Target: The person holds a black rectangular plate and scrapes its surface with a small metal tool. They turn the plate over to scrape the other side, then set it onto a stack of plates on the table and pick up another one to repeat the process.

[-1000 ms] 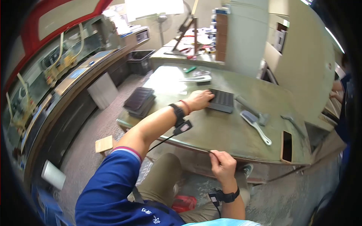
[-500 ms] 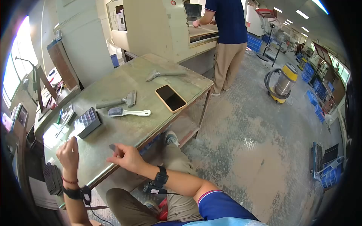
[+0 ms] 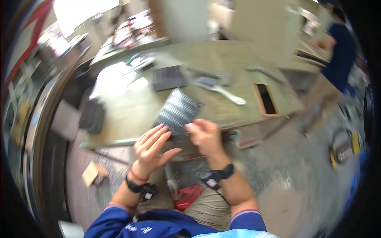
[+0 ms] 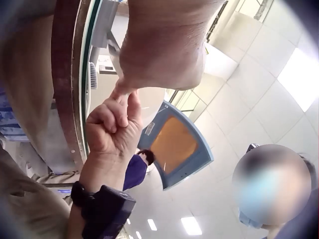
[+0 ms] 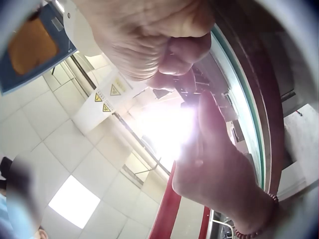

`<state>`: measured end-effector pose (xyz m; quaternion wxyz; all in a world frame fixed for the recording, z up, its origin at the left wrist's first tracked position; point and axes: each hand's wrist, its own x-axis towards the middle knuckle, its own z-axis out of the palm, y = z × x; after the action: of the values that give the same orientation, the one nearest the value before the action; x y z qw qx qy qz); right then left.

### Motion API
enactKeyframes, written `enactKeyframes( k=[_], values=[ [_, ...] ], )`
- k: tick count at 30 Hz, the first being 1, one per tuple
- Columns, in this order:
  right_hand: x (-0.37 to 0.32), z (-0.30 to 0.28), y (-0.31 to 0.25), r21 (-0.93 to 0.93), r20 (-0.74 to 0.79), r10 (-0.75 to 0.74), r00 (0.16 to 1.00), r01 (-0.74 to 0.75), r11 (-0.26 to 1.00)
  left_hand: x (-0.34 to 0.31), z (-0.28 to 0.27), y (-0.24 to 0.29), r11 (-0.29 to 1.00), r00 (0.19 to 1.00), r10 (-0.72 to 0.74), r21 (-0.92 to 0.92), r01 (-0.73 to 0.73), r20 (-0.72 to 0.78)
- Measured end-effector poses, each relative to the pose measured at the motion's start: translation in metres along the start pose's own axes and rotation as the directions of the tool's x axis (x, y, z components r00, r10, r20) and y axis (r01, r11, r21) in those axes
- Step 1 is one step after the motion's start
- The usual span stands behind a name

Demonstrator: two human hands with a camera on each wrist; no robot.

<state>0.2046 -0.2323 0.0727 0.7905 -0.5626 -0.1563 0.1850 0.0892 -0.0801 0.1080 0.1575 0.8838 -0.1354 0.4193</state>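
Observation:
A thin dark plate with shiny, finely textured stripes (image 3: 179, 109) is tilted over the table's front edge, blurred by motion. My left hand (image 3: 152, 146) has its fingers straight, fingertips at the plate's lower left edge and thumb out to the side. On the other side, my right hand (image 3: 206, 137) pinches the lower right corner between thumb and curled fingers. Just behind the plate lies a stack of similar dark plates (image 3: 168, 78). The left wrist view shows the right hand (image 4: 117, 124) with curled fingers; the plate is hidden there.
Another dark stack (image 3: 92, 116) sits at the left end of the glass-topped table (image 3: 222, 55). To the right lie a white-handled brush (image 3: 228, 95), a grey scraper-like tool (image 3: 224, 78) and a phone (image 3: 266, 99). A person (image 3: 341, 51) stands beyond the right end.
The view swung right, then back left. My left hand has left the stack behind and come toward my right hand. The striped plate now shows between both hands.

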Motion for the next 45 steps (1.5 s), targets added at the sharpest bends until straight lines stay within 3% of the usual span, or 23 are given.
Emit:
enactKeyframes(
  k=[2, 3, 5, 6, 7, 8, 9, 10, 12, 20, 29, 32, 36, 42, 45],
  values=[
    [0.004, -0.002, 0.002, 0.127, 0.041, 0.041, 0.998, -0.046, 0.991, -0.013, -0.009, -0.007, 0.991, 0.984, -0.133, -0.008, 0.133, -0.114],
    [0.005, -0.007, 0.002, 0.166, 0.109, 0.06, 0.992, -0.078, 0.983, -0.026, -0.009, -0.012, 0.955, 0.95, -0.292, -0.088, 0.283, -0.113],
    [0.006, -0.006, 0.002, 0.109, 0.171, 0.09, 0.981, -0.11, 0.988, -0.049, -0.005, -0.021, 0.79, 0.828, -0.559, -0.335, 0.513, -0.051],
    [0.006, -0.005, 0.005, 0.072, 0.186, 0.099, 0.978, -0.114, 0.991, -0.056, -0.007, -0.024, 0.778, 0.811, -0.583, -0.318, 0.542, -0.045],
    [0.005, -0.004, 0.008, 0.061, 0.216, 0.118, 0.969, -0.134, 0.989, -0.061, -0.01, -0.027, 0.5, 0.703, -0.683, -0.574, 0.648, 0.198],
    [0.006, -0.002, 0.01, 0.049, 0.246, 0.126, 0.961, -0.142, 0.989, -0.066, -0.011, -0.029, 0.138, 0.598, -0.667, -0.715, 0.686, 0.445],
    [0.007, 0.0, 0.009, 0.032, 0.278, 0.135, 0.951, -0.15, 0.988, -0.068, -0.011, -0.026, -0.033, 0.582, -0.618, -0.757, 0.653, 0.529],
    [0.007, 0.001, 0.01, 0.033, 0.289, 0.147, 0.946, -0.164, 0.986, -0.066, -0.016, -0.025, -0.121, 0.556, -0.549, -0.717, 0.686, 0.624],
    [0.008, 0.005, 0.011, -0.012, 0.315, 0.155, 0.936, -0.159, 0.987, -0.069, -0.018, -0.022, -0.171, 0.535, -0.527, -0.699, 0.694, 0.661],
    [0.006, 0.007, 0.013, -0.094, 0.37, 0.16, 0.915, -0.134, 0.986, -0.077, -0.027, -0.008, -0.162, 0.546, -0.536, -0.714, 0.682, 0.644],
    [0.008, 0.007, 0.013, -0.057, 0.396, 0.138, 0.908, -0.125, 0.99, -0.07, -0.035, -0.011, -0.134, 0.571, -0.514, -0.718, 0.683, 0.64],
    [0.009, 0.006, 0.013, -0.045, 0.376, 0.14, 0.916, -0.133, 0.99, -0.061, -0.039, -0.021, -0.075, 0.552, -0.485, -0.661, 0.746, 0.678],
    [0.011, -0.001, 0.013, -0.039, 0.333, 0.128, 0.934, -0.122, 0.992, -0.038, -0.04, -0.045, 0.152, 0.531, -0.362, -0.513, 0.845, 0.766],
    [0.013, -0.007, 0.003, -0.023, 0.268, 0.145, 0.952, -0.145, 0.989, -0.007, -0.028, -0.077, 0.187, 0.469, -0.276, -0.432, 0.882, 0.839],
    [0.027, -0.009, -0.002, -0.007, 0.234, 0.145, 0.961, -0.148, 0.989, -0.01, -0.018, -0.08, 0.124, 0.506, -0.211, -0.491, 0.862, 0.836]
  ],
)
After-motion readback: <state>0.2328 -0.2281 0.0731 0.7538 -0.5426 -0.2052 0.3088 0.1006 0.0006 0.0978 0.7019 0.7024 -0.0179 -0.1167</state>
